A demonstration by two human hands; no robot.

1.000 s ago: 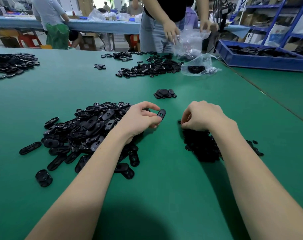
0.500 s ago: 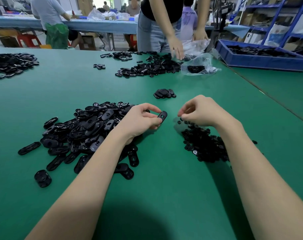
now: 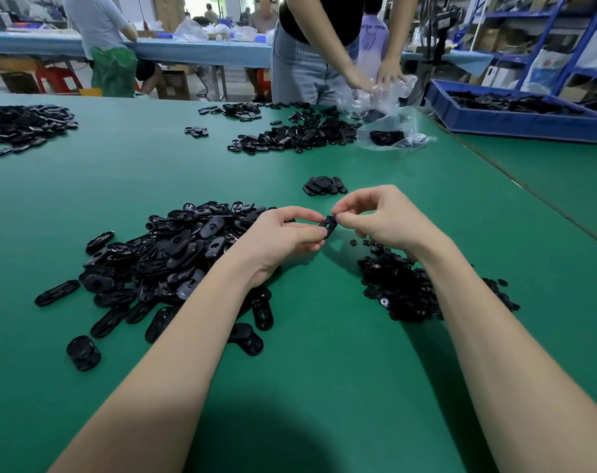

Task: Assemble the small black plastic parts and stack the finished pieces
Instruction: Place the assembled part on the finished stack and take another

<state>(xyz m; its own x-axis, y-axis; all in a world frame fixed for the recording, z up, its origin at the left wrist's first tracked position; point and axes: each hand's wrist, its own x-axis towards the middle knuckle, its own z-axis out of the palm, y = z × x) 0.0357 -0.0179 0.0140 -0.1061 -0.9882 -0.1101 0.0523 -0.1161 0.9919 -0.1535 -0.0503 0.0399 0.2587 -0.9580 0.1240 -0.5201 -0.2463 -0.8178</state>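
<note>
Your left hand pinches an oval shell above the bench, between the shell pile and the insert pile. Your right hand has its fingertips curled at the shell's end; whether they pinch an insert is hidden. Hold the shell steady with the slot facing you, line the small piece up square over the opening, and press straight in rather than at a slant. Once it seats, set it on the stack beyond your hands.
</note>
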